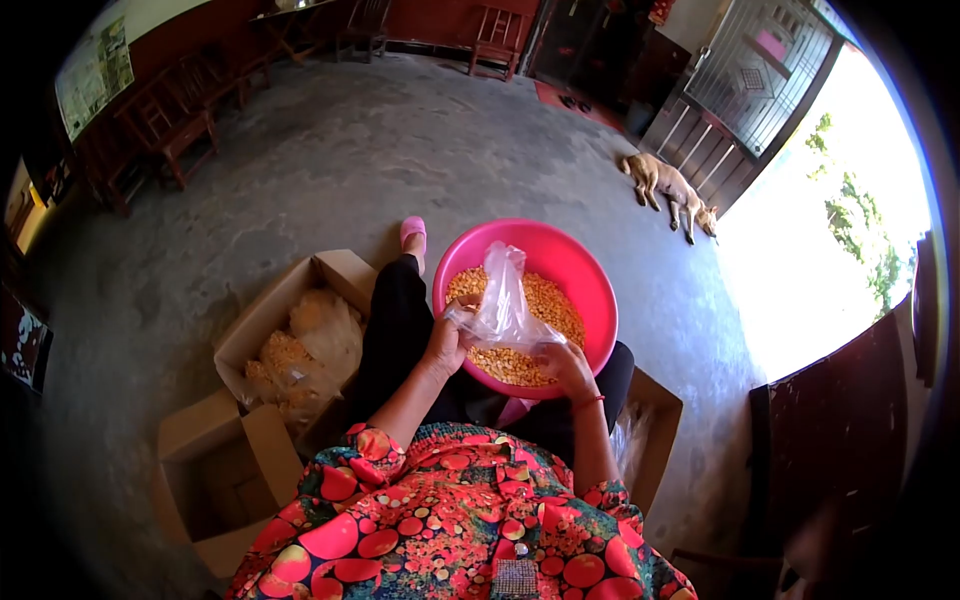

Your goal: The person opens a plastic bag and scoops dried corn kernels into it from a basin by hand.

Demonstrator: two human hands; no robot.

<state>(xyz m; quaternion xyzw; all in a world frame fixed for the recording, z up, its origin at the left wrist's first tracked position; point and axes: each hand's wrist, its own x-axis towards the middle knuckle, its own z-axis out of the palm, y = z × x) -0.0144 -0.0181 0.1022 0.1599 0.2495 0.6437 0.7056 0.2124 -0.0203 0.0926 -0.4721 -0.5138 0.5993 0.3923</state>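
A clear plastic bag (508, 300) is stretched between my two hands, above a pink basin (592, 290). Yellow corn kernels (548, 303) cover the basin's bottom. My left hand (449, 338) is closed on the bag's left edge. On the other side, my right hand (566, 366) pinches the bag's right edge near the basin's near rim; a red band circles that wrist. The bag looks empty, and its closed end points away from me. Some kernels are hidden behind the bag and my hands.
To my left stands a cardboard box (246, 318) with filled plastic bags (318, 340); an open box (205, 450) sits nearer. Another box (655, 430) at my right holds clear bags. A dog (668, 186) lies by the doorway. Wooden chairs (172, 125) line the wall.
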